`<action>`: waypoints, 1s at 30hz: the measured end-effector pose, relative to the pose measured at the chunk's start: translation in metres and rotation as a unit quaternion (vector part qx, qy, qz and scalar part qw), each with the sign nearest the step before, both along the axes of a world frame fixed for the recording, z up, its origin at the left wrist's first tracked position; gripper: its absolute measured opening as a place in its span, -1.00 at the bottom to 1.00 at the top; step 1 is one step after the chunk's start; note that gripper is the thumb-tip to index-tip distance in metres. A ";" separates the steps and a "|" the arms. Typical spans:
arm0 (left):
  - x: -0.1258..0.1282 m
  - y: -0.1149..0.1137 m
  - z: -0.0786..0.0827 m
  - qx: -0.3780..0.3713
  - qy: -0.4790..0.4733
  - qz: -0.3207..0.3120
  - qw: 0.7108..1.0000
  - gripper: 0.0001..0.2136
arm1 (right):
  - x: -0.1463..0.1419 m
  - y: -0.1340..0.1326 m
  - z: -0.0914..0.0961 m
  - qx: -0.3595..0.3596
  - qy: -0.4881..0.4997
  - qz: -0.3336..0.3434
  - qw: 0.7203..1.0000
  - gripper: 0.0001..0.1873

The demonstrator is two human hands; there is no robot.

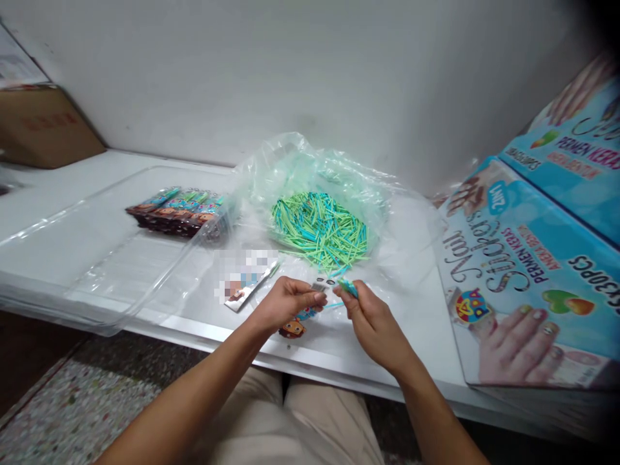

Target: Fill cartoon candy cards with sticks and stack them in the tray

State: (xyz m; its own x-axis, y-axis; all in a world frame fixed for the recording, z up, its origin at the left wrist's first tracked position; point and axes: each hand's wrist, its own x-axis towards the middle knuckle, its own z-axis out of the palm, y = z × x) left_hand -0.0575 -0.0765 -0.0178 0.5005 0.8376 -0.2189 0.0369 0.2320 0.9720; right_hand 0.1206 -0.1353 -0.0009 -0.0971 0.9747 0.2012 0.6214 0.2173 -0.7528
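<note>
My left hand (pixel 285 300) is closed in a pinch on a small printed sachet (pixel 304 314) with a cartoon figure at its lower end. My right hand (pixel 371 320) is closed on a few green and blue sticks (pixel 347 287), their tips right next to the sachet's top. Both hands hover just above the white table (pixel 58 252) near its front edge. Behind them an open clear plastic bag (pixel 310 168) holds a heap of green and blue sticks (pixel 320 229). Another flat sachet (pixel 252 287) lies on the table left of my hands.
A clear plastic tray (pixel 92 258) on the left holds a row of finished sachets (pixel 177 210). Blue printed cartons (pixel 527 271) stand at the right. A brown cardboard box (pixel 46 126) sits at the far left, and a white wall is behind.
</note>
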 end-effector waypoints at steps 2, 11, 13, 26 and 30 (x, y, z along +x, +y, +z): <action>0.000 -0.003 0.000 0.002 0.003 0.014 1.000 -0.73 | 0.003 -0.001 0.005 -0.031 -0.019 0.008 0.999 -0.76; -0.004 -0.009 -0.002 -0.060 -0.079 0.030 0.995 -0.70 | -0.002 -0.001 0.012 -0.001 -0.032 0.002 0.999 -0.80; -0.005 -0.010 -0.003 -0.070 -0.089 0.003 0.994 -0.69 | -0.004 0.000 0.012 0.007 -0.037 0.001 0.999 -0.80; -0.008 -0.013 -0.002 0.030 -0.020 -0.013 0.999 -0.74 | -0.008 -0.002 0.009 -0.001 -0.095 0.091 0.991 -0.88; -0.009 -0.014 -0.004 0.033 -0.044 0.016 0.998 -0.79 | -0.003 -0.003 0.018 -0.009 -0.092 0.108 0.990 -0.87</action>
State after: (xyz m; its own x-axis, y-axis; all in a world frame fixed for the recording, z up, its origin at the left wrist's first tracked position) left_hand -0.0664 -0.0903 -0.0221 0.4883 0.8645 -0.1193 -0.0550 0.1669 0.9844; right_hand 0.1178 -0.1378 0.0168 -0.3367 0.9307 0.1432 0.6888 0.3471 -0.6364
